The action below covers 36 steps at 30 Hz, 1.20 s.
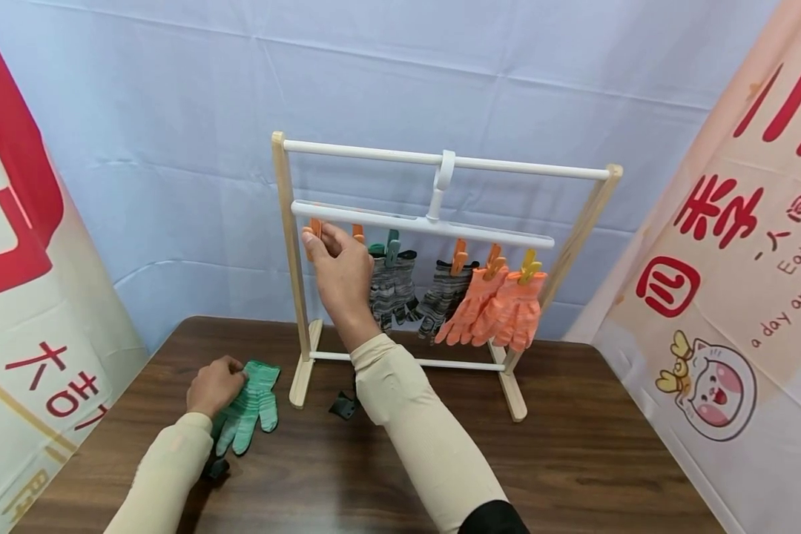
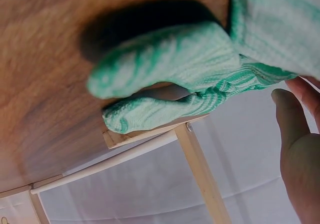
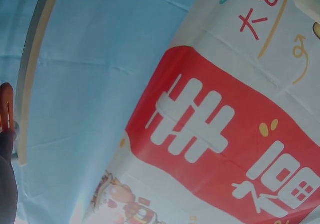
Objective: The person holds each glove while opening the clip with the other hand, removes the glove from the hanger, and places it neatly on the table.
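Note:
At the left end of the white hanger [image 1: 367, 216], my right hand [image 1: 343, 274] pinches an orange clothespin [image 1: 316, 227]; part of that clothespin also shows at the left edge of the right wrist view. My left hand [image 1: 216, 386] rests beside a green striped glove [image 1: 250, 404] lying on the table, its fingers at the glove's edge. In the left wrist view the thumb [image 2: 292, 119] stands apart from the glove, and the fingers are partly hidden behind the cuff. Grey gloves [image 1: 394, 285] and orange gloves [image 1: 510, 308] hang from the hanger by clothespins.
The hanger hooks over the top bar [image 1: 367, 152] of a wooden rack standing on the brown table [image 1: 561, 460]. Another orange clothespin [image 1: 358, 233] sits right of my right hand. Black objects [image 1: 343, 405] lie near the rack's left foot and beneath my left wrist. Printed cloths hang at both sides.

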Available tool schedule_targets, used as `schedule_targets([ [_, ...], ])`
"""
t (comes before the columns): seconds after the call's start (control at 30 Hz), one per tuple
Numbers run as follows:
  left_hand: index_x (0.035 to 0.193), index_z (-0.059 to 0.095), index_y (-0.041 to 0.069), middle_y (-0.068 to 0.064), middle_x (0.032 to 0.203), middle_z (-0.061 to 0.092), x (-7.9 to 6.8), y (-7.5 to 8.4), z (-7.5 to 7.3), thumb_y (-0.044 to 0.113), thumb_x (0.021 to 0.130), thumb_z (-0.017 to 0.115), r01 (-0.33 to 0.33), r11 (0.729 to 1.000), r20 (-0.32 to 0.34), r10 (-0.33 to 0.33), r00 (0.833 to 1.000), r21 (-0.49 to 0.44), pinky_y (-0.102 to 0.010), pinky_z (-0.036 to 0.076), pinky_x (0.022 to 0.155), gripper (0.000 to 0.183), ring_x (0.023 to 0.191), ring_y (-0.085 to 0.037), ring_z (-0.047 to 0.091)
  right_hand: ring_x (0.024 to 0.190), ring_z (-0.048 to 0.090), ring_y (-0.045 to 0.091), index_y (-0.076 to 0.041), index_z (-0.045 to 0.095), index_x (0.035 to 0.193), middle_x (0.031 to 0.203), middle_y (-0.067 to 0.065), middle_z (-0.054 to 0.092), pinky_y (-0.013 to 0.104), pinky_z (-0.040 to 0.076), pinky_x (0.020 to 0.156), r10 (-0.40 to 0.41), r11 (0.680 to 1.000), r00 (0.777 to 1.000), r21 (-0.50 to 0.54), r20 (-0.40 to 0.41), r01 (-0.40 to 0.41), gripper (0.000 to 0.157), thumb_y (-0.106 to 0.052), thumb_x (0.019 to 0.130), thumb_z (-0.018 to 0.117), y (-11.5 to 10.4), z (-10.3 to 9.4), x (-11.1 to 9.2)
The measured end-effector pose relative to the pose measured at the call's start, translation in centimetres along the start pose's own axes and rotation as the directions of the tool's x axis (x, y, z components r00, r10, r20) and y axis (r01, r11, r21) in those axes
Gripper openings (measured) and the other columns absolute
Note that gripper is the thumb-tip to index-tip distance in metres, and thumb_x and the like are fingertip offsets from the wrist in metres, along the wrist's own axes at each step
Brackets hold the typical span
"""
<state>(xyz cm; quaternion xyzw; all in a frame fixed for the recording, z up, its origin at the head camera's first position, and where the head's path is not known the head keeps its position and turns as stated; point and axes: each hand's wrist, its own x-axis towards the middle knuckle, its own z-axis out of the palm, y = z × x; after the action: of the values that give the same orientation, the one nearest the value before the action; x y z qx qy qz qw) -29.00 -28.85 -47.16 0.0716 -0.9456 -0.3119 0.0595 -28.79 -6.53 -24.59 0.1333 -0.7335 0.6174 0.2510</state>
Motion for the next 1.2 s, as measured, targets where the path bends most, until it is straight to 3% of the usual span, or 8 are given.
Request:
schedule_targets([
  [0.6,0.113,0.057,0.000,-0.021,0.104,0.060,0.0,0.2,0.0,0.022,0.092,0.052,0.002,1.000,0.001,-0.002,1.000,0.001,-0.042,0.045,0.058,0.031,0.076,-0.029,0.058,0.088,0.063,0.003,-0.009,0.063,0.115,0.100,0.000,0.068,0.021,0.049,0.074,-0.010,1.000,1.000,0.019,-0.011,0.011,0.036,-0.029,0.085,0.066,-0.3,0.1,0.1],
  [0.77,0.111,0.058,0.000,-0.021,0.101,0.059,-0.2,0.8,-0.3,0.022,0.093,0.049,-0.027,0.999,-0.047,0.028,0.998,0.026,-0.042,0.045,0.058,0.030,0.076,-0.029,0.057,0.089,0.062,0.003,-0.010,0.062,0.117,0.102,0.000,0.068,0.021,0.049,0.074,-0.023,1.000,1.000,0.008,-0.007,0.023,0.038,-0.032,0.086,0.065,-0.4,0.1,0.0],
  [1.0,0.111,0.058,0.000,-0.020,0.102,0.057,-0.2,3.0,-1.0,0.023,0.094,0.049,-0.143,0.989,-0.133,0.147,0.980,0.036,-0.046,0.044,0.066,0.030,0.087,-0.035,0.055,0.091,0.063,0.006,-0.014,0.061,0.119,0.107,-0.001,0.066,0.022,0.050,0.074,-0.078,0.993,0.996,-0.093,-0.035,0.074,0.038,-0.035,0.086,0.063,-0.3,0.0,-0.3],
  [1.2,0.113,0.060,0.004,-0.015,0.104,0.058,-0.5,6.9,-1.8,0.024,0.094,0.051,-0.233,0.972,-0.169,0.227,0.959,-0.019,-0.048,0.043,0.072,0.029,0.091,-0.033,0.055,0.098,0.060,0.007,-0.015,0.060,0.120,0.110,-0.001,0.065,0.026,0.050,0.076,-0.120,0.985,0.992,-0.129,-0.037,0.114,0.036,-0.033,0.088,0.061,-0.3,-0.3,-0.6],
])
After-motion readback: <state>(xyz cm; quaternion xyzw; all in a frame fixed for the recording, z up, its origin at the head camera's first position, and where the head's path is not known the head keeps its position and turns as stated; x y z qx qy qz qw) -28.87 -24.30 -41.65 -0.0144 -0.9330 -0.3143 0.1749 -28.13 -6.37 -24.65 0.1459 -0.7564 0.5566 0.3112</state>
